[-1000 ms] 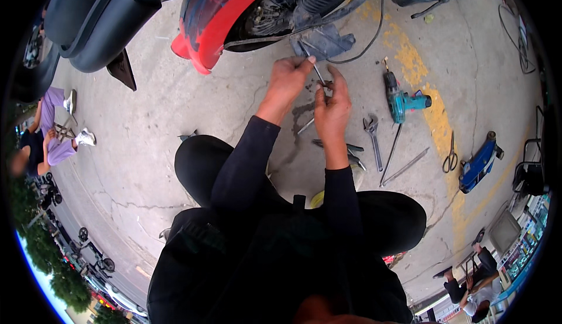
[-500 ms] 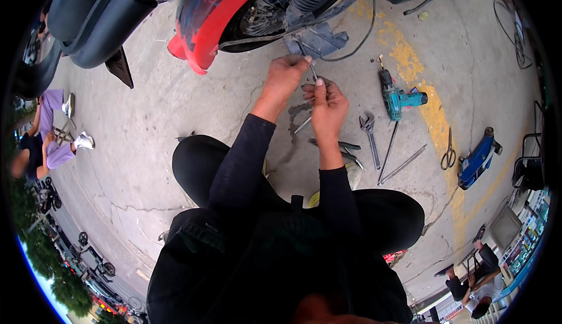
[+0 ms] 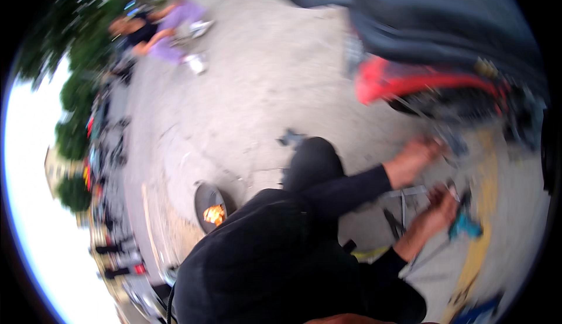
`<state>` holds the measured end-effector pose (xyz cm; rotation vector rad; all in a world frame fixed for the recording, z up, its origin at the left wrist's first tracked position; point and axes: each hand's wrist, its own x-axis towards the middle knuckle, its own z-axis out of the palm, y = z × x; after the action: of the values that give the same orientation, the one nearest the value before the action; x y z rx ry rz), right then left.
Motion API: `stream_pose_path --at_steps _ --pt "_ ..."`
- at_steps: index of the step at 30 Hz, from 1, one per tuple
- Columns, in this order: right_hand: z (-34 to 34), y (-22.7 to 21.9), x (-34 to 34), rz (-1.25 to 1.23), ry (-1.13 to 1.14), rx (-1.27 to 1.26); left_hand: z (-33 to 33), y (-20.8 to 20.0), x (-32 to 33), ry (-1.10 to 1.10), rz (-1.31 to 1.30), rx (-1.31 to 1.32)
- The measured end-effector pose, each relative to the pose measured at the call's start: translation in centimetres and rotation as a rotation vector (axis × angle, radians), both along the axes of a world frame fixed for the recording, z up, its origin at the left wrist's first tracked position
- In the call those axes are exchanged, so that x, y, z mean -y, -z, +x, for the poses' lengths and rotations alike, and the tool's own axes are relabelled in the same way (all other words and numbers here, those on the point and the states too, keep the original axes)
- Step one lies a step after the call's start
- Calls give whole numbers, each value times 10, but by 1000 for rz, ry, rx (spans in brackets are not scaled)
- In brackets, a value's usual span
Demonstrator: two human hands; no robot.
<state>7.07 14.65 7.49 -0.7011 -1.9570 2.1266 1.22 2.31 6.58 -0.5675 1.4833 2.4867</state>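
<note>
The whole picture is smeared by motion. My left hand (image 3: 417, 159) is close to the dark grey part (image 3: 452, 141) below the rear wheel (image 3: 448, 103) of a red two-wheeler. Its fingers look curled together, and whatever they pinch is too blurred to name. Nearer to me, my right hand (image 3: 434, 214) is apart from the left, its fingers closed with a small pale glint at the tips. What it holds cannot be made out. Just beyond its fingers lies a teal cordless drill (image 3: 466, 227) on the ground.
Blurred hand tools (image 3: 395, 221) lie between my forearms. A blue tool (image 3: 480, 312) is by the yellow line (image 3: 477, 259). A dark round pan (image 3: 205, 198) with something orange stands left of me. Farther off sits a person (image 3: 170, 34) in purple trousers.
The view has swung left, so my hands and the two-wheeler appear farther right. My hands, close together over a thin metal rod before, are now farther apart.
</note>
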Motion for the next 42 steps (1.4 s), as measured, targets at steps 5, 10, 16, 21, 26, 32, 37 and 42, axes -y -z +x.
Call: stream_pose_path --at_steps 5,10,16,21,26,32,37,42 --pt "0 4 11 -411 -127 -90 -3 -18 20 -57 35 113" --pt "-4 5 0 -457 -203 -93 -9 -28 6 -28 -60 -90" --pt "5 1 1 -304 -284 -91 -11 -41 16 -29 170 -168" --pt "7 -2 19 49 -322 -89 -16 -57 26 -197 447 -119" --pt "4 -18 23 19 -220 -88 -25 -37 38 -37 405 -315" --pt "6 -22 11 -88 -227 -179 -16 -61 22 -91 365 -101" --pt "10 -22 8 -47 -177 -193 -15 -62 14 -37 324 -129" --pt "6 -20 9 553 -191 -338 -20 -66 41 39 109 -79"
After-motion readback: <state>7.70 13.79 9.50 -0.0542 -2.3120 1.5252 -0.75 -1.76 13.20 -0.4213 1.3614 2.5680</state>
